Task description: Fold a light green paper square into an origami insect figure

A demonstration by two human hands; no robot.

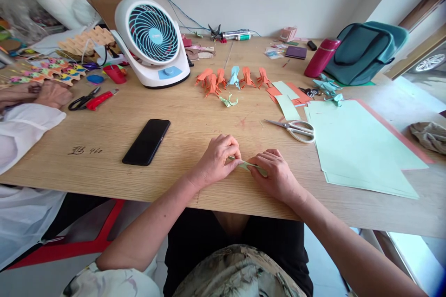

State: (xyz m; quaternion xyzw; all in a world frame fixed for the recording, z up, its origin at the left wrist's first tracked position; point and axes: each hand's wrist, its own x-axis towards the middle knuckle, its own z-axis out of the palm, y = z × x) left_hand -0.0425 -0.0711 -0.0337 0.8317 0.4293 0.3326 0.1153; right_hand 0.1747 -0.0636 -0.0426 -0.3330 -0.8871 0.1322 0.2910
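Observation:
A small folded piece of pale green paper (248, 165) lies at the near edge of the wooden table (104, 167). My left hand (218, 158) pinches its left end with curled fingers. The fingers of my right hand (275, 174) are closed over its right end and press it to the table. Most of the paper is hidden under my fingers.
A black phone (147, 141) lies left of my hands; white-handled scissors (294, 129) and a stack of green sheets (355, 146) lie to the right. Folded paper figures (230, 79), a white fan (153, 39), a red bottle (321, 58) and a teal bag (365, 51) stand farther back. Another person's hand (52, 93) rests at the left.

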